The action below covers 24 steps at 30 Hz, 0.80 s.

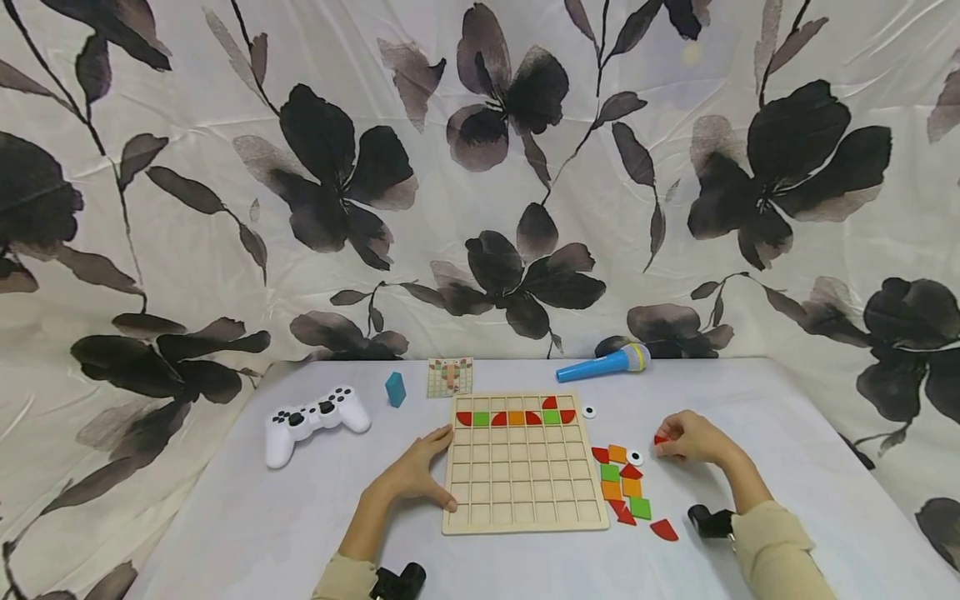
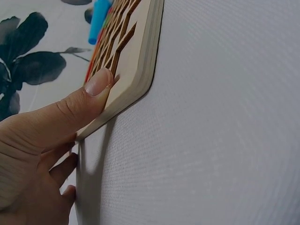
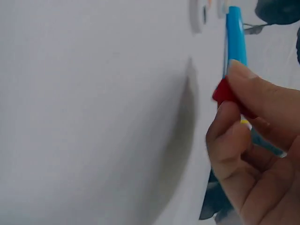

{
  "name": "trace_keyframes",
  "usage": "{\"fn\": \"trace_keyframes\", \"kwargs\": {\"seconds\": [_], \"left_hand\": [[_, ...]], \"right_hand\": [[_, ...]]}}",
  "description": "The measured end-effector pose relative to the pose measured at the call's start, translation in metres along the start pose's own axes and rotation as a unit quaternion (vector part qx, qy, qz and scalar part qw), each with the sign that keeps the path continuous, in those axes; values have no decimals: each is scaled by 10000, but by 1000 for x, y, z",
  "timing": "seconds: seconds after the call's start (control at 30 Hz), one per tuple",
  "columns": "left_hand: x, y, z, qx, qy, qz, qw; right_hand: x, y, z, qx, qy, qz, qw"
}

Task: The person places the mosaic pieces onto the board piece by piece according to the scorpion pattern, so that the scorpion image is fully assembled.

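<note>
A wooden grid board (image 1: 525,475) lies on the table, with red, green and orange pieces in its second row and one red piece (image 1: 551,403) in the top row. My left hand (image 1: 411,471) is spread along the board's left edge. In the left wrist view its thumb (image 2: 99,83) rests on the rim near a corner. To the right of the board, my right hand (image 1: 690,437) pinches a small red piece (image 3: 223,92) between thumb and forefinger, above the table; the fingertips hide part of it. Loose red, orange and green pieces (image 1: 632,488) lie between this hand and the board.
White eye discs (image 1: 635,457) lie among and above the loose pieces. Along the back are a patterned card (image 1: 450,377), a teal block (image 1: 395,389) and a blue toy microphone (image 1: 603,363). A white game controller (image 1: 318,423) is at the left. Floral cloth (image 1: 495,208) hangs behind.
</note>
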State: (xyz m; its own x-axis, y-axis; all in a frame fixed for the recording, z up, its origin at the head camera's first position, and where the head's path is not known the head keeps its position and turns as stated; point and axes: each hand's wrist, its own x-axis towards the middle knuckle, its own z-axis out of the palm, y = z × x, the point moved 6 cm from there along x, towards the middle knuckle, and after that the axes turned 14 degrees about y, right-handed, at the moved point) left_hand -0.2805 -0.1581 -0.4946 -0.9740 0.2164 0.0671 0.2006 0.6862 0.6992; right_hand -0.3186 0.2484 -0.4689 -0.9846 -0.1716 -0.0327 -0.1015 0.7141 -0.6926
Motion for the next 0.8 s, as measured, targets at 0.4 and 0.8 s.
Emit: {"fn": "trace_keyframes", "kwargs": {"seconds": [0.4, 0.8], "left_hand": [[0, -2, 2, -36, 3, -103, 9999], [0, -1, 1, -15, 11, -22, 10000]], "right_hand": [[47, -54, 27, 814, 655, -684, 9922], [80, -101, 81, 1429, 815, -796, 9832]]}}
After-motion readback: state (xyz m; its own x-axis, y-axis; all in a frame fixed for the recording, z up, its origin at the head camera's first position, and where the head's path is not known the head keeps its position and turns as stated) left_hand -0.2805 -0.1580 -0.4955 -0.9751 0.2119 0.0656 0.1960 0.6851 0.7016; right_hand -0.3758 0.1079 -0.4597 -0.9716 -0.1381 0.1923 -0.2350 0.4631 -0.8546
